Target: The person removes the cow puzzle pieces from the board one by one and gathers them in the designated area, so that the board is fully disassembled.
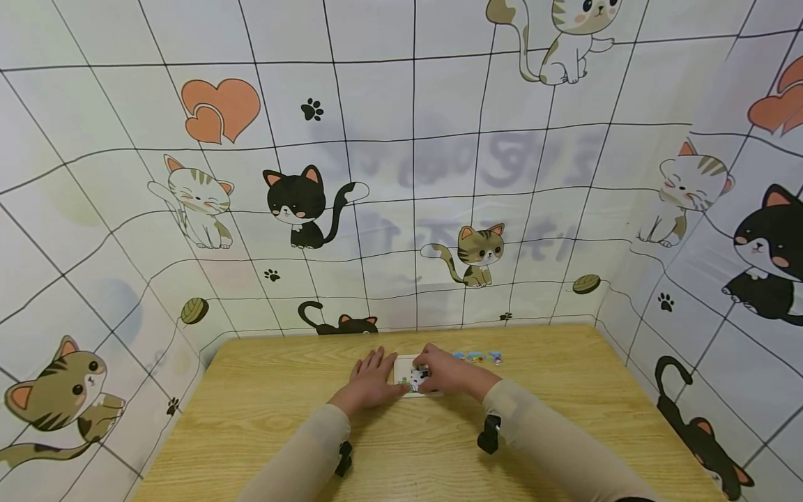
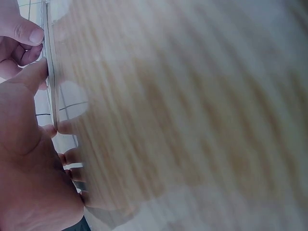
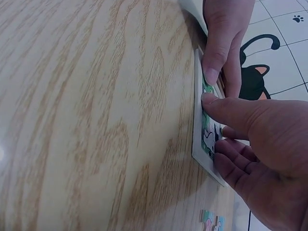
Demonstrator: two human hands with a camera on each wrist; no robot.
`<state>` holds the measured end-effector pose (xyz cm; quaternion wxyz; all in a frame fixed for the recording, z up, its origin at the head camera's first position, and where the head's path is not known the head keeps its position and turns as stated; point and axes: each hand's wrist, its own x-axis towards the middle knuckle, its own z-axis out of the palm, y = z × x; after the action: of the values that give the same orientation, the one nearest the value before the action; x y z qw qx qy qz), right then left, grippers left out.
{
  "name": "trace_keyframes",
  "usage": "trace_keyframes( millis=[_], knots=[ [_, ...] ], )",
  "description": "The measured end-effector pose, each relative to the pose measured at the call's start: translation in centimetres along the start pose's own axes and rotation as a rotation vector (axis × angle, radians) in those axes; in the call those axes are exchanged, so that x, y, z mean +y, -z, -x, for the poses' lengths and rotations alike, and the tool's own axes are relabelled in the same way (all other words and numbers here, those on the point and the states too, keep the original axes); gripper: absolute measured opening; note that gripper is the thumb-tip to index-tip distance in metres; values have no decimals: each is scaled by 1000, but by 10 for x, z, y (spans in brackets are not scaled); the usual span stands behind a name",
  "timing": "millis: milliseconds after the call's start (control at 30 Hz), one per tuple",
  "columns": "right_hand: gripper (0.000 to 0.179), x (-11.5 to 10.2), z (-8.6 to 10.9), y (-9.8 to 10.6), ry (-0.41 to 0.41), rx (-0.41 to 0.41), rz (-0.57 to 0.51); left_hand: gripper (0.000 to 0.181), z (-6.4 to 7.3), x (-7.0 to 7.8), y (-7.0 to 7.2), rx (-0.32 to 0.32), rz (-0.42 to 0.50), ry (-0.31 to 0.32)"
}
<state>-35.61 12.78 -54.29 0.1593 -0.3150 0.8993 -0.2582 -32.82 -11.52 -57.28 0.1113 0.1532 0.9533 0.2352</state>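
A small puzzle board (image 1: 403, 362) with a pale raised rim lies flat on the table between both hands. Green and black-and-white puzzle pieces (image 1: 415, 379) fill part of it. My left hand (image 1: 371, 381) lies with spread, straight fingers at the board's left side, its thumb reaching onto the near edge. From the right, my right hand (image 1: 442, 369) bends over the board. In the right wrist view its thumb and curled fingers pinch a black-and-white puzzle piece (image 3: 210, 137) at the board's surface; the hand partly hides it.
Several loose colourful puzzle pieces (image 1: 477, 357) lie in a row on the wooden table (image 1: 539, 404), behind and right of the board. A white cloth with cartoon cats and grid lines (image 1: 389, 160) hangs around the table's back and sides.
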Motion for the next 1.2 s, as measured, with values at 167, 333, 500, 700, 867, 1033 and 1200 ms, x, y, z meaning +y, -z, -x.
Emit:
trace_keyframes(
  millis=[167,333,500,700,867,1033,1200],
  knots=[
    [56,0,0,0,-7,2,-6,98,0,-2,-2,13,10,-12],
    [55,0,0,0,-9,10,-12,96,4,3,4,-1,16,-3],
    [52,-1,-1,0,-22,11,-7,94,2,1,1,1,5,-5],
    [49,-1,-4,0,-36,4,10,97,1,-1,-1,10,22,-9],
    [46,1,-7,0,-28,6,7,96,-2,-6,-5,18,19,-18],
    [48,2,-8,0,-15,12,-40,93,2,-1,0,10,17,-16],
    [49,1,-5,0,9,35,-69,94,5,4,5,-6,25,-3]
  ],
)
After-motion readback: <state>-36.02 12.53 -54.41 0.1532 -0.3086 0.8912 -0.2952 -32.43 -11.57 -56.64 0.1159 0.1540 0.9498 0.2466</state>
